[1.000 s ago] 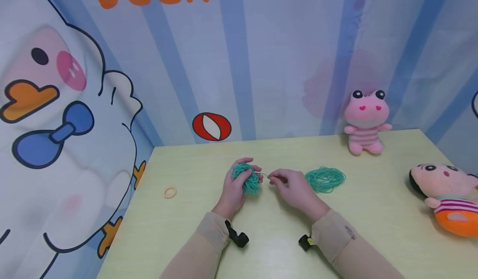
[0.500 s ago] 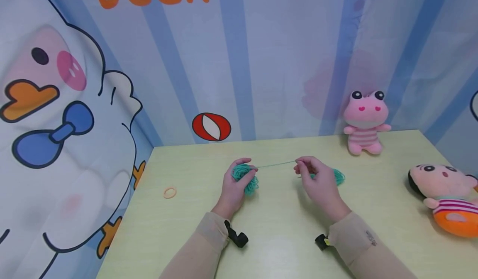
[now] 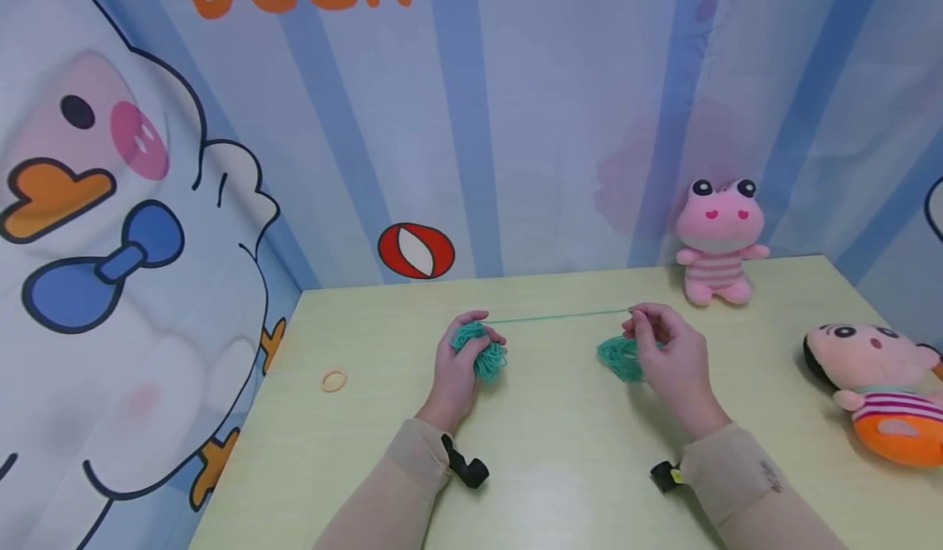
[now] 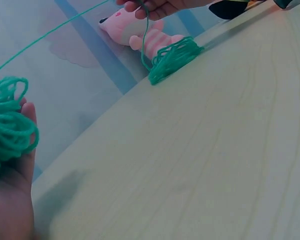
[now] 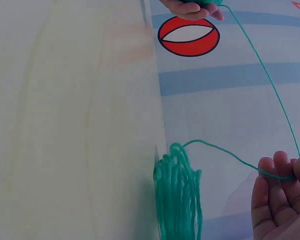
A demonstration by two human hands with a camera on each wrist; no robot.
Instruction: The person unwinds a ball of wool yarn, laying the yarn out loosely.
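Observation:
My left hand (image 3: 451,370) grips a looped bundle of green yarn (image 3: 479,352), with the thumb across its front. From the top of that bundle a single strand (image 3: 552,317) runs straight to my right hand (image 3: 674,362), whose thumb and fingertips pinch it. Behind and under the right hand, a loose coil of the same yarn (image 3: 617,359) lies on the table. In the right wrist view a slack length of yarn (image 5: 217,147) joins the coil (image 5: 177,200) to the pinching fingers (image 5: 282,200). The right hand is partly cut off there.
A thin orange ring (image 3: 334,380) lies on the table (image 3: 545,468) left of the hands. At the back right sits a pink plush toy (image 3: 718,239), and another plush doll (image 3: 884,394) lies at the right edge. A printed cloth backdrop (image 3: 560,124) stands behind the table.
My right hand has moved right, drawing the strand out from a short piece to a long taut line. It now overlaps the coil in the head view. The left hand stays nearly in place.

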